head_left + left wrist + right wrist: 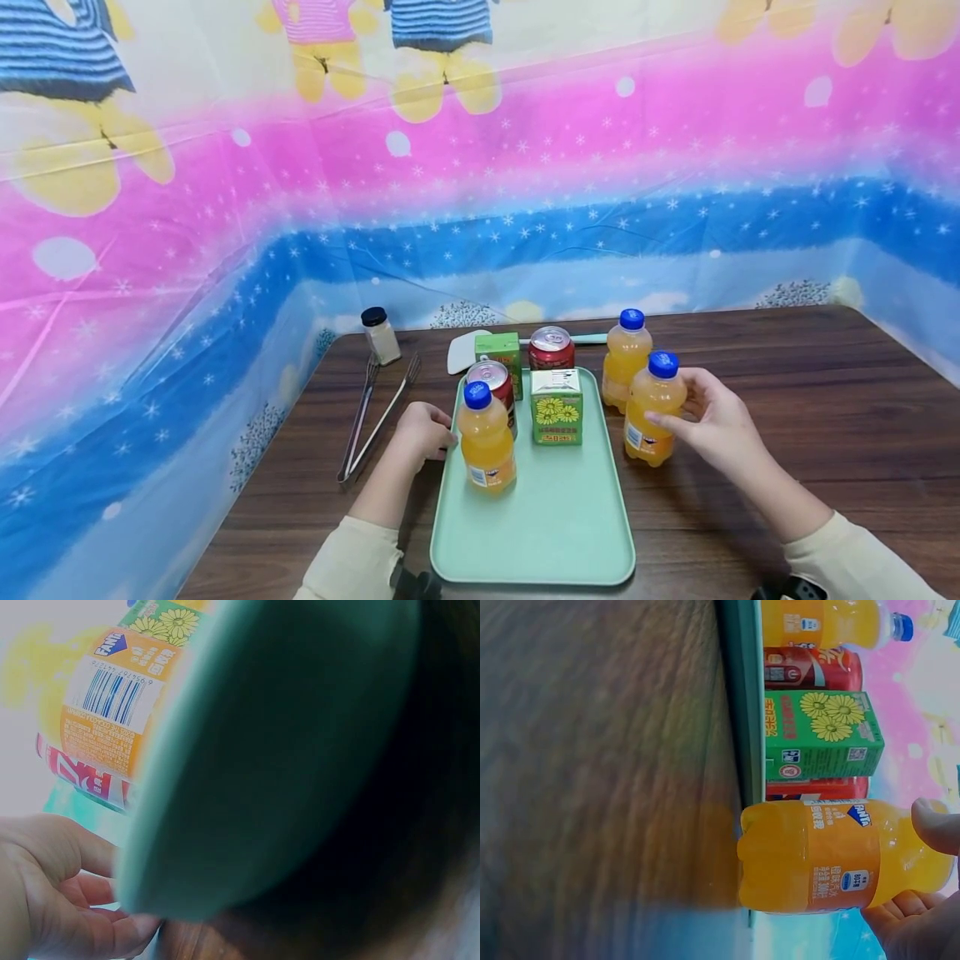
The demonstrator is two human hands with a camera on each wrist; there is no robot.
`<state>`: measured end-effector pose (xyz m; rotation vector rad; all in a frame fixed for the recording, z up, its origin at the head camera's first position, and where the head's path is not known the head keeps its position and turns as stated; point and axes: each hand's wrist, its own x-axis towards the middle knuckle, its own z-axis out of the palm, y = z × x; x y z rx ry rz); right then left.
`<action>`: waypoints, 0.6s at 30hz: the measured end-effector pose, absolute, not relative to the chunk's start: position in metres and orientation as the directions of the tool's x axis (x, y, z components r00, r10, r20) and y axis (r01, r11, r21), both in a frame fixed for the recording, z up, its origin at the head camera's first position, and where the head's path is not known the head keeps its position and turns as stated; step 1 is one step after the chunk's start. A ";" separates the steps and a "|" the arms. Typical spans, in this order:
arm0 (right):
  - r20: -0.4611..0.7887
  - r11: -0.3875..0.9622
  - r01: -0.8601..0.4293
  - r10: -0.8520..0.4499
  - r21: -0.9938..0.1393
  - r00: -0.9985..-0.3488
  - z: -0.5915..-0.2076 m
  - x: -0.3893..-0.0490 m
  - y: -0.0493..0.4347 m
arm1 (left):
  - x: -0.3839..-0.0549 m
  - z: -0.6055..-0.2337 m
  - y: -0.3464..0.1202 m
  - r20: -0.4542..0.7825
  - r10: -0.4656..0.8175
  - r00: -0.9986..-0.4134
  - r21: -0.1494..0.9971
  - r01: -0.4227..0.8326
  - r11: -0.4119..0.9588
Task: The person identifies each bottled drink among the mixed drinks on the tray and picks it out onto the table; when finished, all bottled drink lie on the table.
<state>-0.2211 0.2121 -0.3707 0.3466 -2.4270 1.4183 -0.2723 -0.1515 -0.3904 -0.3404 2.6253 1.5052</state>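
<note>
My left hand (423, 429) pinches the left rim of a light green tray (555, 533), its fingertips at the edge in the left wrist view. My right hand (723, 421) holds an orange Fanta bottle (651, 408) with a blue cap, upright just right of the tray; in the right wrist view the thumb and fingers span its upper part. Whether its base touches the table I cannot tell. Another orange soda bottle (487, 446) stands on the tray, in front of a red can (498, 387). Right of them is a green carton (557, 417) with yellow flowers.
A third orange bottle (626, 354) stands beyond the held one. A second green carton (501, 348) and red can (552, 346) are at the tray's far end. Behind lies a white-headed spatula (465, 352). Metal tongs (360, 425) and a black-lidded jar (382, 337) are at left.
</note>
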 end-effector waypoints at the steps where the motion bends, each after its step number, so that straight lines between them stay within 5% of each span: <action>1: 0.381 0.484 -0.357 -0.053 -0.799 -0.923 -0.372 -0.222 0.212 | -0.272 -0.390 -0.151 -0.194 -0.145 -0.970 0.839 -0.241 0.488; 18: 0.402 0.496 -0.369 -0.042 -0.786 -0.915 -0.376 -0.226 0.211 | -0.272 -0.390 -0.151 -0.201 -0.147 -0.968 0.839 -0.248 0.484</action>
